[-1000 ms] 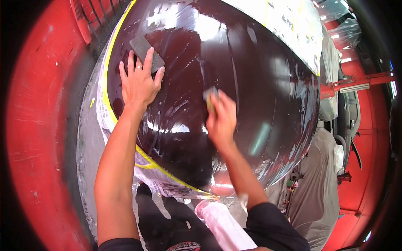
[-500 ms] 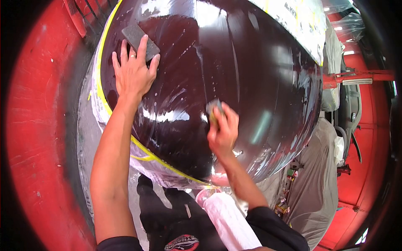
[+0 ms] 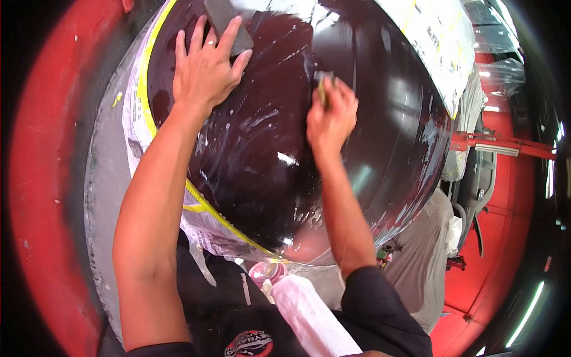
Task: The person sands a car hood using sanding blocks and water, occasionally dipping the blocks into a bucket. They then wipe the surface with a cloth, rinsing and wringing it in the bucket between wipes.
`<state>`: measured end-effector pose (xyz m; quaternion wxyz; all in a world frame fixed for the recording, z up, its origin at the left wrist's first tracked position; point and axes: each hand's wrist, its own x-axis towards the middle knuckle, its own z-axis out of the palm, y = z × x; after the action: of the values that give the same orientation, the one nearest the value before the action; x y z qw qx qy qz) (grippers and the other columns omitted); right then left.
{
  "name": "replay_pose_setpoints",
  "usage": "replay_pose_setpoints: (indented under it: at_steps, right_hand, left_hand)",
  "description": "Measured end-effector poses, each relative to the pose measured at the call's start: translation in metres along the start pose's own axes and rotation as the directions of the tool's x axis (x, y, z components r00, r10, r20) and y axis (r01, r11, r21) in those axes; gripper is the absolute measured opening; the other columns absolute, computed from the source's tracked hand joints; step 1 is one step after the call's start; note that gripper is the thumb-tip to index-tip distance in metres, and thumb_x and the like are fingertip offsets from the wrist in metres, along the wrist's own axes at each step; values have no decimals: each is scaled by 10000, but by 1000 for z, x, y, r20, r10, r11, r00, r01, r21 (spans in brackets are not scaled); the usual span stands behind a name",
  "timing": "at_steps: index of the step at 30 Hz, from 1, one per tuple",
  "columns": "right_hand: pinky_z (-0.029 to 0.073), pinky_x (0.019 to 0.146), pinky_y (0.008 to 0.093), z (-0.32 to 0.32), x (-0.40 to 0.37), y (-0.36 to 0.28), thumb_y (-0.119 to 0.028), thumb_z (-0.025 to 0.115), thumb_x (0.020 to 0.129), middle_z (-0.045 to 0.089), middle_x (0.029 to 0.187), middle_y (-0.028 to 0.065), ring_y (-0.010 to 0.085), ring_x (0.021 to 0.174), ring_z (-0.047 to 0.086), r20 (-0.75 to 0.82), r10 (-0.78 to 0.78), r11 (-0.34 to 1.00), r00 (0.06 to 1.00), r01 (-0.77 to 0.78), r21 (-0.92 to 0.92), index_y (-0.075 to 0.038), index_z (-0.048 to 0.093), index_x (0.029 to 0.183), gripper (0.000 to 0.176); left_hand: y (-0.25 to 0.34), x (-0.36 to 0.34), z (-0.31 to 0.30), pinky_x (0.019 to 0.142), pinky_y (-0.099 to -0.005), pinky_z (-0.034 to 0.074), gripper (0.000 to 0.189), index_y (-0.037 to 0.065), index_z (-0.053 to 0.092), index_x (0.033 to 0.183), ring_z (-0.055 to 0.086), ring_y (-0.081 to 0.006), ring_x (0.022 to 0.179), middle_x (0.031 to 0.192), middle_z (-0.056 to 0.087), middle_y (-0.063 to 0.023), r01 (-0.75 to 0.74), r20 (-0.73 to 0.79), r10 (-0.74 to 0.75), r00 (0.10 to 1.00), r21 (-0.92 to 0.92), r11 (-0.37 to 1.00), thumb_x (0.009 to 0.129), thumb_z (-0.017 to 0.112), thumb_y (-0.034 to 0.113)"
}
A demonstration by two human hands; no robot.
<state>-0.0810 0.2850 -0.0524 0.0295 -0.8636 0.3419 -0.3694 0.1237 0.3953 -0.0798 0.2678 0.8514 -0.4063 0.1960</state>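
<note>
A glossy dark maroon car panel (image 3: 262,143), wet and streaked, curves in front of me. My left hand (image 3: 205,74) lies on its left part with the fingers spread. A grey rectangular block (image 3: 232,30) rests beside that hand, by the index finger and thumb, partly covered by the fingers. Farther right, my right hand (image 3: 333,122) is closed around a small grey and yellow pad (image 3: 323,89), pressed to the panel. The fingers hide much of the pad, so its exact kind cannot be made out.
Yellow tape (image 3: 223,223) and masking film border the panel on the left; masking sheet (image 3: 431,47) covers the upper right. A pink bucket (image 3: 266,272) stands below. Grey covers (image 3: 419,256) drape at right, near a red wall (image 3: 496,238).
My right hand has slid the pad up the panel, away from me. My left hand and the grey block appear higher in view; the camera view has shifted too.
</note>
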Motion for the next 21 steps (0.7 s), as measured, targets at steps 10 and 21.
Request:
replay_pose_setpoints:
  at_steps: [10, 21]
  right_hand:
    - [517, 959, 397, -30, -27, 14, 110, 629, 722, 669, 1223, 143, 329, 1104, 639, 99, -141, 989, 985, 135, 66, -75, 704, 1120, 445]
    - [540, 929, 421, -43, -25, 39, 105, 589, 709, 649, 1249, 172, 364, 1166, 616, 138, -333, 939, 933, 314, 143, -61, 664, 1144, 471]
  left_hand:
    - [2, 3, -19, 1201, -546, 133, 654, 151, 409, 1489, 310, -354, 1437, 1430, 500, -216, 50, 105, -36, 994, -133, 990, 926, 557, 450]
    - [-4, -1, 5, 1174, -554, 206, 624, 296, 351, 1512, 368, -316, 1418, 1383, 568, -158, 20, -17, -20, 1000, -27, 999, 951, 538, 494]
